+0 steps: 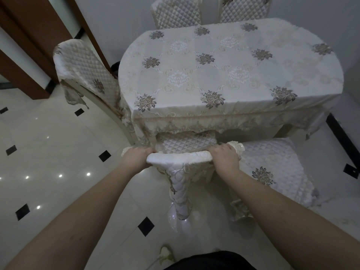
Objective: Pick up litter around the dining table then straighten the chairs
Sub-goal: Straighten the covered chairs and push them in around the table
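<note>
Left hand (136,158) is wrapped round the left end of the chair (181,159) back's top rail, right hand (224,156) clamped on the right end. The seat's already partly under the dining table (224,71). I'd push evenly with both so it goes in square, without snagging the tablecloth (185,121) fringe or bumping the neighbouring chair (272,172).

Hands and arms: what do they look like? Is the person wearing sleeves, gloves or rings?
Both forearms are bare right up to the edge of the picture, so no sleeves show. The left hand and the right hand wear no gloves, and no watch or bracelet shows on either wrist. The fingers are mostly hidden, so rings cannot be ruled out.
</note>
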